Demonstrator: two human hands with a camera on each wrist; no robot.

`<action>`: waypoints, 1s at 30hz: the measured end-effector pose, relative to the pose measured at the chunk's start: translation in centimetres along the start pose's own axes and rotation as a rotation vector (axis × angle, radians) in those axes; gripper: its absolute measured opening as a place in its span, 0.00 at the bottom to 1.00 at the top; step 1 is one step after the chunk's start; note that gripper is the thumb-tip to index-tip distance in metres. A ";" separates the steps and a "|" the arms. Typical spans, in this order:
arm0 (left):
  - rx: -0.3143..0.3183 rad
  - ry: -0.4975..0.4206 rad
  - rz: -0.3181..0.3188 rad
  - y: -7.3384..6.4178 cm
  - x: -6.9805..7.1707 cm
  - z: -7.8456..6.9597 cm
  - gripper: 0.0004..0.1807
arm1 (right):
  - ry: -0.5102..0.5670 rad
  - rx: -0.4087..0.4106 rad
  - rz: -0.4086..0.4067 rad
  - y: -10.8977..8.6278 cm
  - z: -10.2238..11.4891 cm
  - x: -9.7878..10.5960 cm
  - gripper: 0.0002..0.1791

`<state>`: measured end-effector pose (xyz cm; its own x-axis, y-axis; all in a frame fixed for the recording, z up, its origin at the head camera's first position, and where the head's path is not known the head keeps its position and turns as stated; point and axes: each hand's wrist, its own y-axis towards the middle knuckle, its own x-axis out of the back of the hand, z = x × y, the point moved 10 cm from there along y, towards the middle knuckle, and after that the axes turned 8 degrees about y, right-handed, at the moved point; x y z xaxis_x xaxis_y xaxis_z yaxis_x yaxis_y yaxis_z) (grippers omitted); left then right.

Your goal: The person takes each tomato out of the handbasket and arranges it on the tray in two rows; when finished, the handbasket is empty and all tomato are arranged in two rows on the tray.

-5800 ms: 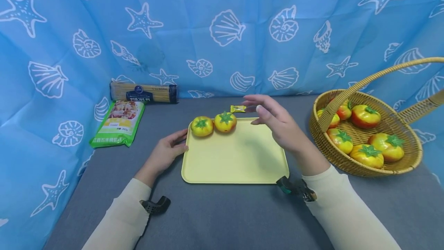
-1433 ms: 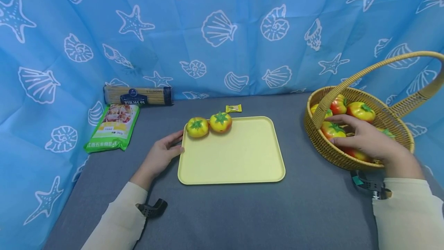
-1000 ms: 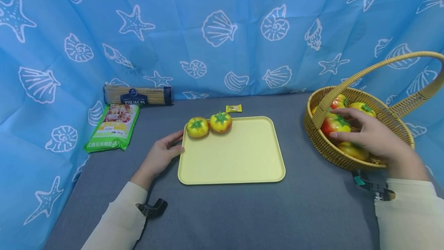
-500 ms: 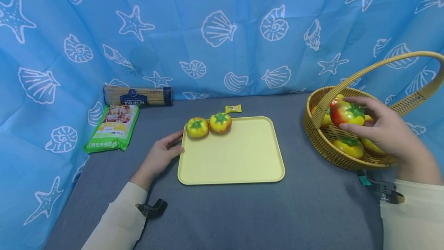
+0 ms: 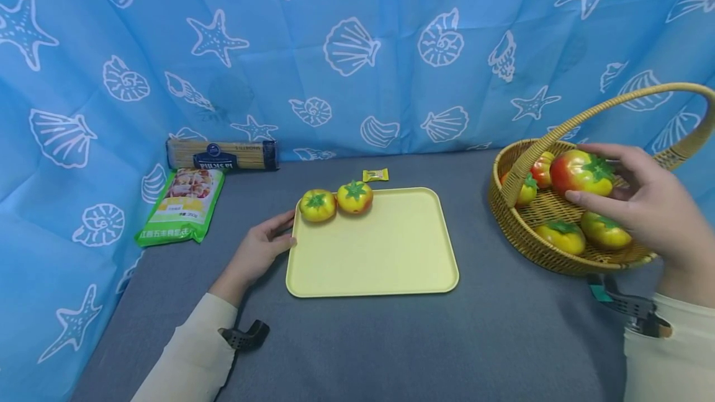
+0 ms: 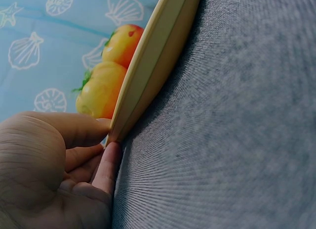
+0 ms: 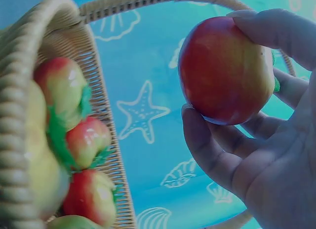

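My right hand (image 5: 661, 206) grips a red-and-yellow tomato (image 5: 578, 172) with a green leafy top and holds it above the wicker basket (image 5: 544, 259). In the right wrist view, thumb and fingers curl round this tomato (image 7: 224, 71), apart from the basket's contents. My left hand (image 5: 258, 253) pinches the left rim of the pale yellow tray (image 5: 371, 253), thumb over the edge, as the left wrist view shows. Two tomatoes, one on the left (image 5: 318, 205) and one on the right (image 5: 355, 196), sit side by side at the tray's far left corner.
Several more tomatoes (image 5: 561, 237) lie in the basket, whose tall handle (image 5: 609, 110) arches over it. Behind the tray is a small yellow packet (image 5: 375, 175). A spaghetti pack (image 5: 223, 154) and a green food bag (image 5: 181, 206) lie at back left, before a blue curtain (image 5: 357, 98).
My right hand has gone from over the tray into the basket, taken hold of a tomato, raised it and drawn it rightward. My left hand stays at the tray's rim.
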<state>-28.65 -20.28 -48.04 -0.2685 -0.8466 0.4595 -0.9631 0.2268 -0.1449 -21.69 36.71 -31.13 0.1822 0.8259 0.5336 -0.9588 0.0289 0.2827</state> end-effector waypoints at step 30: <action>-0.008 -0.013 0.011 -0.1 0.1 -0.2 0.38 | 0.062 0.236 -0.066 -1.6 6.9 0.5 0.44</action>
<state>-28.54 -20.28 -47.79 -0.2790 -0.8500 0.4467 -0.9602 0.2403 -0.1426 -18.56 33.19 -25.77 0.2216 0.8599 0.4598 -0.8665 -0.0427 0.4974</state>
